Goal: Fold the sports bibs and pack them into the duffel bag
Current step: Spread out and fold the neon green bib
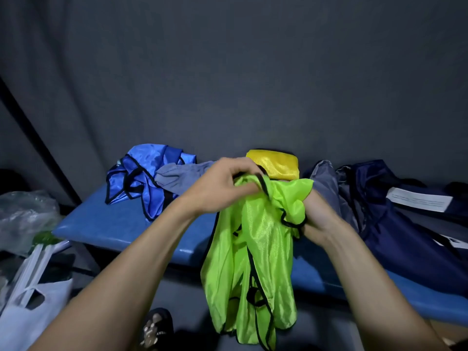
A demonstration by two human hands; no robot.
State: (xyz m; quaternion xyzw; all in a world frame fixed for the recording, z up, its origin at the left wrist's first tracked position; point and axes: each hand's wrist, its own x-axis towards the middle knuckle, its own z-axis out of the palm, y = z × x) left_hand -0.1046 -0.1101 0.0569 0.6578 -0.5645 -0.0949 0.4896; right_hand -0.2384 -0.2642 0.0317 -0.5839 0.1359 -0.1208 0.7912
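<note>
- Grey fabric backdrop (228,72) fills the upper half of the view, hanging in soft folds behind everything.
- Blue padded bench (101,224) runs from lower left to right under the clothing.
- Navy duffel bag (395,224) lies slumped on the right part of the bench, with a white paper label (419,199) on its top.
- Neon green bib (253,262) with black trim hangs in the air in front of the bench edge, bunched at its top and draping down.
- White plastic bag (30,300) sits at the lower left on the floor; a clear crumpled bag (25,214) is above it.
- Blue bibs (141,178) lie in a crumpled heap at the back left of the bench, unfolded, beside a grey cloth (182,176).
- Yellow bib (276,164) sits folded at the back of the bench, just behind the hands.
- Left hand (222,183) has its fingers curled over the top of the green bib, pinching its black-trimmed edge.
- Right hand (316,219) is partly hidden behind the green fabric; its fingers grip the bunched bib from the right side.
- Dark sandal (157,328) shows at the bottom edge.
</note>
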